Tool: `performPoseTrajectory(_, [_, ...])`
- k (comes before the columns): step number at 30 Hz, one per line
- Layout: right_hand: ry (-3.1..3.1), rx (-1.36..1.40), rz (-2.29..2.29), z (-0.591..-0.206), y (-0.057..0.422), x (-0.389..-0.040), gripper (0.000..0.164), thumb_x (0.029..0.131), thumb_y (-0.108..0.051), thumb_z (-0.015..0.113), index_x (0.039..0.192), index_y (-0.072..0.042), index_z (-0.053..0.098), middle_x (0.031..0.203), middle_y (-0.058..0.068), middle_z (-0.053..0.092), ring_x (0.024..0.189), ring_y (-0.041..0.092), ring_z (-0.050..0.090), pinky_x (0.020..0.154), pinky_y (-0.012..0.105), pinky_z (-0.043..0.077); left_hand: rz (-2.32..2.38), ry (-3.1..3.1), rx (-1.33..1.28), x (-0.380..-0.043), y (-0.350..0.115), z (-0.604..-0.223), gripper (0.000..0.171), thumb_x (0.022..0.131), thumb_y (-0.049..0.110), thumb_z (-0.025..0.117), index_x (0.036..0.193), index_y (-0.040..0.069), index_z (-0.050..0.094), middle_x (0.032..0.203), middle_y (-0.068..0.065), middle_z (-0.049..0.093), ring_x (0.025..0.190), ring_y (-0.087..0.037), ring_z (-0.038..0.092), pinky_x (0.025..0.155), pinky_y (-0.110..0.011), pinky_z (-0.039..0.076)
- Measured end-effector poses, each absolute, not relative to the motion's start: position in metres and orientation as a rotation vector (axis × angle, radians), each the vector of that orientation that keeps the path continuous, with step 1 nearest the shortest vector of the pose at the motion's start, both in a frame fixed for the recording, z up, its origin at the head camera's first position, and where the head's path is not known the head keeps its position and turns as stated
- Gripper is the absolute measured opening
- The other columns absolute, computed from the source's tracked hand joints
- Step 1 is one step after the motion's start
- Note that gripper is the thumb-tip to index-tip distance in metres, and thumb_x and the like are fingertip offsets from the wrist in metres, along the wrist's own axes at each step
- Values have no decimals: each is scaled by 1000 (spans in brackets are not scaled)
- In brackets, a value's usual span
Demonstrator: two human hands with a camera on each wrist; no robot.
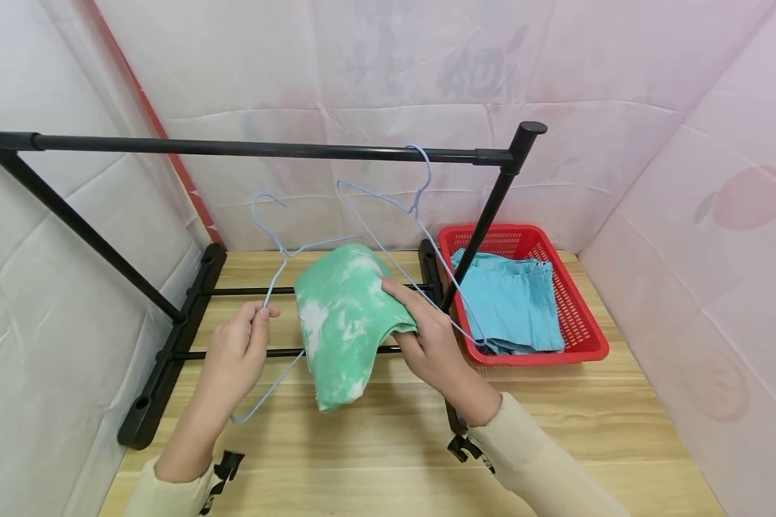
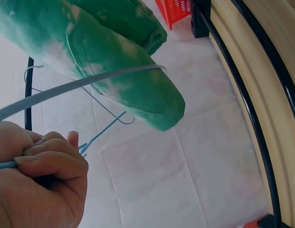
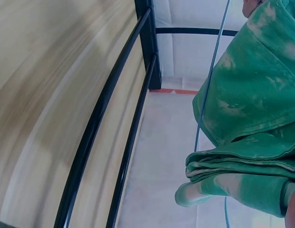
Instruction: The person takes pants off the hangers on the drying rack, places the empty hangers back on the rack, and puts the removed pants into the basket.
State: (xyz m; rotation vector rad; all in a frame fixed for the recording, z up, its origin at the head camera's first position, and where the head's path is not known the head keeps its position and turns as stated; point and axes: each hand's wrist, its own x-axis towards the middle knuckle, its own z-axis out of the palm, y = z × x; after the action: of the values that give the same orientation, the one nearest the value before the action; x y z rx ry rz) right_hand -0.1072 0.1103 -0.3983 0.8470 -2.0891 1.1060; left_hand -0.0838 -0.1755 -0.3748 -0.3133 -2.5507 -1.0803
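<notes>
My left hand [image 1: 236,352] grips one side of a light-blue wire hanger [image 1: 276,240], its hook free in the air below the rail. At the right edge of a folded green-and-white tie-dye garment [image 1: 345,316], my right hand [image 1: 433,348] pinches the cloth. The garment overlaps the hanger and droops at its lower end. From the left wrist, the hanger's bar [image 2: 80,84] crosses in front of the green cloth [image 2: 123,80]; folded layers [image 3: 242,161] show in the right wrist view. Whether the cloth goes over the bar is hidden.
A black rack's top rail [image 1: 233,147] spans the scene, with a second blue hanger [image 1: 378,195] on it beside my right hand. Behind the rack's right post [image 1: 488,215], a red basket [image 1: 582,323] holds folded blue clothing [image 1: 514,305]. Everything stands on a wooden tabletop [image 1: 388,459].
</notes>
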Motion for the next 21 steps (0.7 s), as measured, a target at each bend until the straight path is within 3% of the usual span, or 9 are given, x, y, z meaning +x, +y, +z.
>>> performPoseTrajectory(6, [-2105,857,1068,-406,120,-105,44,95,-2,49,138,-6,58,137,10,61,122,22,61,87,30,54,-1098,-2557,-324,-84,-177,-377,30,108,19,42,108,0,66,62,1,47,44,-7,34,42,-26,34])
performPoseTrajectory(11, [-2108,938,900,-416,133,-105,37,105,-19,49,137,-4,58,138,12,60,125,27,60,100,32,51,-1105,-2569,-334,-85,-176,-377,31,108,19,42,108,0,66,61,1,47,44,-7,34,42,-26,34])
performPoseTrajectory(14, [-2064,1052,706,-420,144,-106,40,105,-27,53,136,-1,58,136,16,61,122,29,62,98,38,52,-1102,-2577,-338,-85,-176,-378,30,108,17,43,108,0,67,59,2,44,44,-6,32,42,-25,35])
performPoseTrajectory(21, [-1893,1200,425,-416,168,-103,35,105,-22,54,127,3,63,128,21,65,111,31,68,83,42,58,-1082,-2600,-364,-85,-176,-383,28,107,15,44,107,0,67,60,3,45,47,-7,31,45,-25,35])
